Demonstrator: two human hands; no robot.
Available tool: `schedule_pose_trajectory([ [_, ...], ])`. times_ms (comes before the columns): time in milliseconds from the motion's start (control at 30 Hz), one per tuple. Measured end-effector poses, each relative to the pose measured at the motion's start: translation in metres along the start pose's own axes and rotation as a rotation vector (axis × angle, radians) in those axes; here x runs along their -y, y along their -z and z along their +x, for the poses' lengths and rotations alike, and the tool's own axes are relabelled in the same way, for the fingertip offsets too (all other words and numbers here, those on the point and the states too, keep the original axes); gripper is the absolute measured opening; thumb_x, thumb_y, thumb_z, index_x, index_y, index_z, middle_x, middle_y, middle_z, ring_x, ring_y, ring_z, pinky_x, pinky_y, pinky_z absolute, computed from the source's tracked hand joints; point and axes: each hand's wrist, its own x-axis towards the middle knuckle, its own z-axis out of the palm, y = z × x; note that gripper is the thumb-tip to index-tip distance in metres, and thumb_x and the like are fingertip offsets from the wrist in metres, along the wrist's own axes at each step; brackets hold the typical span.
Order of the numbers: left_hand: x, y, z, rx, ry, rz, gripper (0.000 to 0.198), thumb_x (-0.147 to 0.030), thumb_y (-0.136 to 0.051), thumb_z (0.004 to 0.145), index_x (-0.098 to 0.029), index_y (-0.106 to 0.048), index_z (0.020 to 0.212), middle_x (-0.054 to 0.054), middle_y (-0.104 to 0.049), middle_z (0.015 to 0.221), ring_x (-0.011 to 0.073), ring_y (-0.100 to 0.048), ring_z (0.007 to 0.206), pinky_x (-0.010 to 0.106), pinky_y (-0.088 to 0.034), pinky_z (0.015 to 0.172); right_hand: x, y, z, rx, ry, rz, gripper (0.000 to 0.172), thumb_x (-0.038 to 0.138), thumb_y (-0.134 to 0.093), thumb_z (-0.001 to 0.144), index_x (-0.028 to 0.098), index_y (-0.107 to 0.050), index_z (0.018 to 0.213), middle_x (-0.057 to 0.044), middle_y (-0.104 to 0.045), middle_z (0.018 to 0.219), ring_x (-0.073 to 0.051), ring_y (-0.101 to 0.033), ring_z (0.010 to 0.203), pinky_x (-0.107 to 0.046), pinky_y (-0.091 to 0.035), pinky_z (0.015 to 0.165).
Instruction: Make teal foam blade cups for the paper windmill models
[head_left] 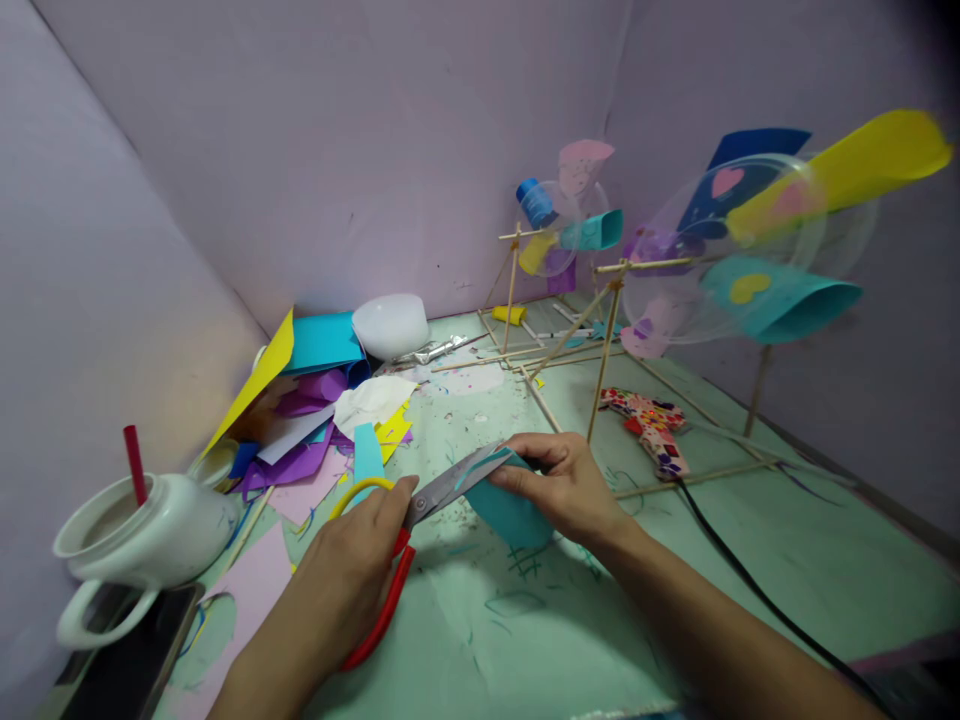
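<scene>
Over the green table [465, 620], your left hand [349, 555] grips the scissors [421, 505]; your right hand [559, 480] pinches the turquoise paper [514, 515] by its upper edge, at the blades [457, 483]. This paper should be light, flexible, easily creased: hold its edge gently.

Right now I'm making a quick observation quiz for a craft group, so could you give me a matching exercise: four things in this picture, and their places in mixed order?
Things
1. scissors
2. turquoise paper
3. red stick
4. flower-patterned corded tool

Places
A. poking out of the white pot
B. held in the right hand
C. lying on the green table
D. held in the left hand

Right pairs: 1-D, 2-B, 3-A, 4-C
</scene>
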Motion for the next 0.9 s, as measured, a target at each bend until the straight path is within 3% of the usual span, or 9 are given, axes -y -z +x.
schedule_pose_trajectory([
  [667,0.013,-0.02,-0.006,-0.116,-0.084,-0.047,0.042,-0.015,-0.038,0.083,-0.024,-0.046,0.124,0.007,-0.067,0.096,0.0183,-0.063,0.08,0.03,-0.052,0.069,-0.009,-0.005,0.0,-0.026,-0.065,0.069,0.014,0.028,-0.071,0.061,0.014,-0.071,0.065,-0.001,-0.062,0.06,-0.012,-0.051,0.055,-0.022,-0.042,0.049],
  [900,0.008,-0.016,-0.003,-0.076,-0.031,-0.132,0.04,-0.017,-0.042,0.081,-0.023,-0.052,0.12,0.007,-0.067,0.094,0.018,-0.063,0.079,0.028,-0.051,0.068,-0.005,-0.007,0.0,-0.051,-0.083,0.077,0.014,0.028,-0.071,0.06,0.014,-0.07,0.063,0.0,-0.059,0.057,-0.011,-0.048,0.054,-0.021,-0.04,0.048],
])
